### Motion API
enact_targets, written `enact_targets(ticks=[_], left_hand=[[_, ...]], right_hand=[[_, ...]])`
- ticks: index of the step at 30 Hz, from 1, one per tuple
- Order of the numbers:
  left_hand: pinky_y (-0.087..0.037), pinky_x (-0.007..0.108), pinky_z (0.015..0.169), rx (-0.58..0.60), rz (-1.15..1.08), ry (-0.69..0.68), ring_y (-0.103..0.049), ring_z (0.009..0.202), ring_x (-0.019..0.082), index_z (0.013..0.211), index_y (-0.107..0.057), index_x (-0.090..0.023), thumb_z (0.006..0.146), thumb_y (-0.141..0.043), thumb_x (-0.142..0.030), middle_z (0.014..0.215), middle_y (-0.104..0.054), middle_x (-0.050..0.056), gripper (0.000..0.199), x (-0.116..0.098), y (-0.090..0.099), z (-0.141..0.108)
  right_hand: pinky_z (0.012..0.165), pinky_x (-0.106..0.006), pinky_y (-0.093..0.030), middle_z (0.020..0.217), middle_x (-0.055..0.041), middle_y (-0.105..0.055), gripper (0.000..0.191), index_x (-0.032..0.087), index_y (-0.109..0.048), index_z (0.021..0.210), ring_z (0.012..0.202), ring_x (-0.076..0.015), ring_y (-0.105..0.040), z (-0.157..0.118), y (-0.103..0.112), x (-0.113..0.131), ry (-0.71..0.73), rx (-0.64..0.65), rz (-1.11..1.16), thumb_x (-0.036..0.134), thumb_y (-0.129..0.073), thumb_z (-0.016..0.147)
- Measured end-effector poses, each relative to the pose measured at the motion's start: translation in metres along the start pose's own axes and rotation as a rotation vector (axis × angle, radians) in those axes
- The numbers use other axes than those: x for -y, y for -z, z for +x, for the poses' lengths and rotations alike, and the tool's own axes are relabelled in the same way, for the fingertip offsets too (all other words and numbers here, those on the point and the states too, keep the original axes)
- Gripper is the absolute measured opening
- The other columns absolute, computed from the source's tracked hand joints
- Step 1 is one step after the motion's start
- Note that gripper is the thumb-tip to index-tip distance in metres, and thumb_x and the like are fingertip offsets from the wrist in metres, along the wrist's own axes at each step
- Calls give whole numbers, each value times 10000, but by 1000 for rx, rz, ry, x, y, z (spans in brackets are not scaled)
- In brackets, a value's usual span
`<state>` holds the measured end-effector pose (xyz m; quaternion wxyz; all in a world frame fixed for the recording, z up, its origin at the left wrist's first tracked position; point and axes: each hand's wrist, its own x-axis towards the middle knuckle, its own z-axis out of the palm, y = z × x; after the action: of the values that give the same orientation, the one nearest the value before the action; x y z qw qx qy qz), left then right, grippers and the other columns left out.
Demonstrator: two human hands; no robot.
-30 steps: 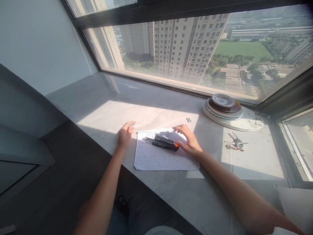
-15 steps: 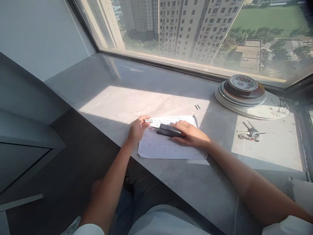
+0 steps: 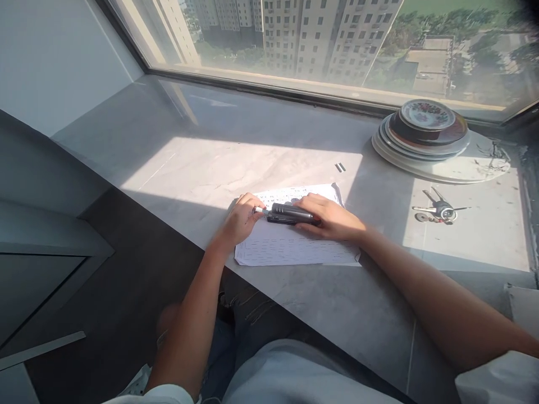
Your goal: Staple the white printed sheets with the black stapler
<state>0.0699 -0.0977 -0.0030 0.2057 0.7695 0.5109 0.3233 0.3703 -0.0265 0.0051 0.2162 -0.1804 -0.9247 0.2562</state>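
On the paper (image 3: 297, 252) lay a black stapler (image 3: 290, 212), the right hand (image 3: 334, 217) wrapped over one end; at the paper's left edge, the left hand (image 3: 242, 220) pinched a pale strip (image 3: 258, 210). Right of the paper lay keys (image 3: 444, 211); beyond it, two small strips (image 3: 341, 166); beyond and right, stacked plates (image 3: 427, 116).

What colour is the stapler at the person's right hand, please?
The stapler is black; it shows best in the head view.

I am observing a stack of plates (image 3: 422, 136) resting on the table (image 3: 248, 160) near the window frame (image 3: 273, 94). A bunch of keys (image 3: 445, 211) is lying in sunlight before the stack. Outside, tower blocks (image 3: 326, 36) are standing beside trees (image 3: 398, 47).
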Motion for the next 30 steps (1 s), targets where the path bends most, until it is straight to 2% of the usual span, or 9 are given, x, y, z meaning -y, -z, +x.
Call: enact_targets(ticks=[10, 14, 19, 22, 25, 30], left_hand=[[-545, 469, 970, 20, -29, 19, -657, 1074, 269, 1082, -726, -207, 1059, -609, -412, 1108, -716, 97, 236, -4, 3, -2], [-562, 497, 977, -32, -53, 54, -686, 1074, 278, 1059, -768, -227, 1016, -674, -410, 1098, -743, 95, 210, -6, 4, -4], [-568, 492, 960, -126, 61, 138, -682, 1098, 291, 1091, -793, -262, 988, -713, -348, 1113, -743, 81, 156, -12, 9, -16], [-573, 481, 960, -170, 118, 247, -679, 1112, 296, 1251, -752, -273, 976, -711, -290, 1141, -746, 83, 278, -21, 10, -28], [-581, 481, 960, -196, 71, 322, -712, 1102, 293, 1353, -682, -266, 967, -709, -256, 1185, -771, 84, 387, -34, 8, -37], [-602, 415, 848, -164, -7, 280, -754, 918, 237, 1473, -528, -286, 941, -710, -196, 1201, -794, 86, 569, -53, -2, -36]], right_hand=[[901, -452, -519, 1096, -105, -701, 389, 204, -630, 1367, 1016, -272, -617, 0, 0, -1, 12, -14, 4, 445, -607, 1063], [899, -455, -522, 1105, -108, -702, 385, 201, -624, 1367, 1019, -272, -617, 0, 0, -1, 22, -4, -2, 442, -597, 1069], [896, -449, -521, 1103, -106, -695, 359, 210, -629, 1342, 1026, -274, -613, 0, 1, 0, 11, -8, -1, 440, -595, 1069], [900, -449, -518, 1089, -99, -688, 330, 217, -637, 1317, 1018, -271, -612, 0, 1, 0, 3, -11, 11, 427, -596, 1066], [897, -447, -513, 1081, -99, -682, 319, 212, -631, 1305, 1006, -268, -608, 0, 1, 0, 0, -7, 13, 422, -589, 1069], [887, -438, -496, 1030, -91, -662, 289, 209, -630, 1263, 973, -260, -589, 1, -2, -1, 22, -19, -3, 421, -572, 1075]])
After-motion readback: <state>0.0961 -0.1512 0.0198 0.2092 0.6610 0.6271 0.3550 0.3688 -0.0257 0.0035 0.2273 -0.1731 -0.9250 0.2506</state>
